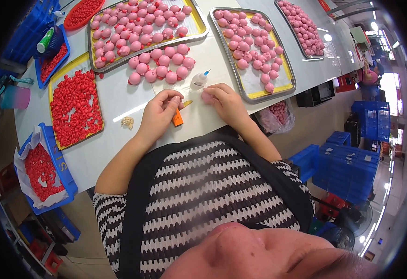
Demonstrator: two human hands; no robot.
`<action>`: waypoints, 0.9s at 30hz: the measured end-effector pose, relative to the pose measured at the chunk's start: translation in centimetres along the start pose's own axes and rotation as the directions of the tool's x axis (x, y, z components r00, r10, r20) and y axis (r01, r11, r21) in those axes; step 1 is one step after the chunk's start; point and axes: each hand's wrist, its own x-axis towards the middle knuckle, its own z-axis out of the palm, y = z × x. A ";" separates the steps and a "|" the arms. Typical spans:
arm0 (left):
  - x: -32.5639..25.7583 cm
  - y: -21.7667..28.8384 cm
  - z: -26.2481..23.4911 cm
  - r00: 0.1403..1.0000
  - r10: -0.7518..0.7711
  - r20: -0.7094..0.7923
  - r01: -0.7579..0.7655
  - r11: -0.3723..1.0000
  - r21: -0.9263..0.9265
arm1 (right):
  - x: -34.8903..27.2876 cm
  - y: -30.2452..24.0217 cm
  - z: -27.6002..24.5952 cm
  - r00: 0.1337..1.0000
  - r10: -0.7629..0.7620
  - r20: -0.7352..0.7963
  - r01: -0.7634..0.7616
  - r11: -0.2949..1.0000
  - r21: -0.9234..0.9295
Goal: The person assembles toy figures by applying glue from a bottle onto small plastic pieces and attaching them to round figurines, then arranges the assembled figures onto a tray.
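My right hand (228,104) pinches a pink ball (207,96) at its fingertips, partly hidden by the fingers. Beside it a small white squeeze bottle (198,82) with a blue tip stands on the table. My left hand (159,114) is closed, thumb against curled fingers; whatever lies between them is too small to make out. Just right of that hand are an orange block-like object (178,119) and a small yellowish piece (188,103). Beyond both hands sits a loose cluster of pink balls (164,61) with small red parts on them.
Pink balls fill a large tray (202,33) at the far left, a tray (292,86) to the right and another tray (321,57) farther off. Red pieces (75,107) cover a yellow-lined tray on the left. A blue crate (63,172) of red pieces stands at the table's left edge.
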 end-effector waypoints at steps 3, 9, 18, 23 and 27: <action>-0.4 0.3 -0.2 0.995 -0.068 0.076 0.060 0.993 0.097 | 0.3 -2.2 -0.2 1.000 -0.008 0.023 0.003 0.977 0.212; -1.4 1.9 -0.3 0.686 -0.180 0.705 0.004 0.970 0.243 | 3.9 -4.7 2.0 0.990 -0.122 0.076 0.089 0.934 0.345; -1.1 0.8 -0.5 0.673 -0.112 0.731 -0.082 0.971 0.225 | 8.5 -6.0 9.6 0.954 -0.243 0.176 0.257 0.964 -0.064; -1.3 0.7 -0.4 0.730 -0.028 0.683 -0.110 0.981 0.158 | 8.6 -5.6 9.9 0.958 -0.276 0.079 0.281 0.958 -0.061; -1.1 0.5 -0.4 0.743 -0.023 0.669 -0.133 0.974 0.181 | 8.7 -5.9 9.5 0.957 -0.282 0.071 0.289 0.952 -0.104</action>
